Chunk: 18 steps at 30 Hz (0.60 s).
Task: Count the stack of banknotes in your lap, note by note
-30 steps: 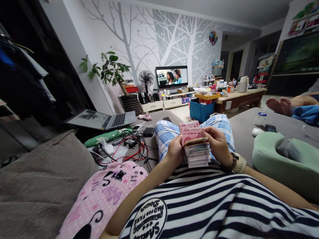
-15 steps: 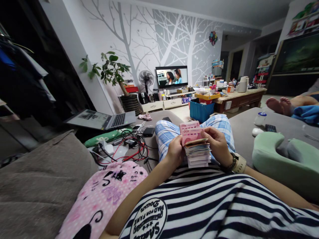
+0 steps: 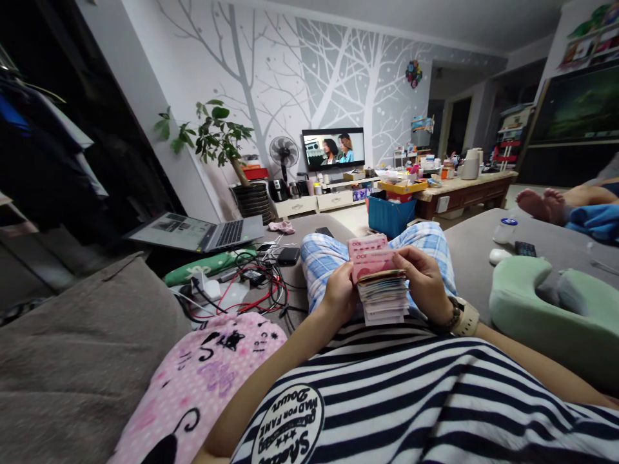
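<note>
A thick stack of banknotes (image 3: 384, 299) is held above my lap, its many edges fanned toward me. Pink notes marked 100 (image 3: 370, 256) rise behind the folded part of the stack. My left hand (image 3: 341, 290) is closed on the stack's left side, the thumb pressing its face. On the other side, the thumb and fingers of my right hand (image 3: 425, 283) pinch the upper right edge of a pink note. The fingers behind the notes are hidden.
Tangled cables (image 3: 271, 283), a power bank (image 3: 289, 256) and an open laptop (image 3: 198, 233) lie to the left. At right are a green neck pillow (image 3: 520, 290), a white mouse (image 3: 500, 256) and a remote (image 3: 525, 249). Another person's feet (image 3: 541, 203) rest further back.
Very little differs. My right thumb and fingers have shifted slightly at the edge of the pink note, and both hands stay on the stack.
</note>
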Available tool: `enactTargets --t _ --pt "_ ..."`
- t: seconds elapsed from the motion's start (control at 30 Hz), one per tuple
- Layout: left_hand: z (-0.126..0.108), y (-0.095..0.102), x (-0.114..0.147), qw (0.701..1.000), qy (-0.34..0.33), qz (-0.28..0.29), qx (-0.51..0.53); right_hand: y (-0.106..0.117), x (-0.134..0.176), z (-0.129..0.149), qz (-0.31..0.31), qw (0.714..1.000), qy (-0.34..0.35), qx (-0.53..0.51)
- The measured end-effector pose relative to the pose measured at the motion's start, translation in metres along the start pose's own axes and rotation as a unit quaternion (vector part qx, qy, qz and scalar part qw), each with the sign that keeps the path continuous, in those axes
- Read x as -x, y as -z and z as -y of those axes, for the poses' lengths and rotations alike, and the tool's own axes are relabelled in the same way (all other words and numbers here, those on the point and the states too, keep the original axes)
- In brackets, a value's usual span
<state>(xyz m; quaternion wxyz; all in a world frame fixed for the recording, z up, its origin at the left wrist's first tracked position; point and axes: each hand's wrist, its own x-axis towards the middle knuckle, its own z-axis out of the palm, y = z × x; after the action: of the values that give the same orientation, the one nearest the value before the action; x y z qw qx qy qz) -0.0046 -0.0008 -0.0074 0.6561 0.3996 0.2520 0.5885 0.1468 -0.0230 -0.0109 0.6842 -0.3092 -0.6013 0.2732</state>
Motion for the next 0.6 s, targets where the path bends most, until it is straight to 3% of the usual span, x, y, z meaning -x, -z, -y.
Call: enactTargets --t 0.1,0.6 --pt "0.0022 0.0034 -0.0028 1.0 0.009 0.025 0.003 0.001 0.0008 0.0 0.006 1.0 0.009 0.006" --pt "0.001 0.0051 -0.003 0.999 0.009 0.045 0.025 0.0019 0.0019 -0.0025 0.025 0.999 0.028 0.001"
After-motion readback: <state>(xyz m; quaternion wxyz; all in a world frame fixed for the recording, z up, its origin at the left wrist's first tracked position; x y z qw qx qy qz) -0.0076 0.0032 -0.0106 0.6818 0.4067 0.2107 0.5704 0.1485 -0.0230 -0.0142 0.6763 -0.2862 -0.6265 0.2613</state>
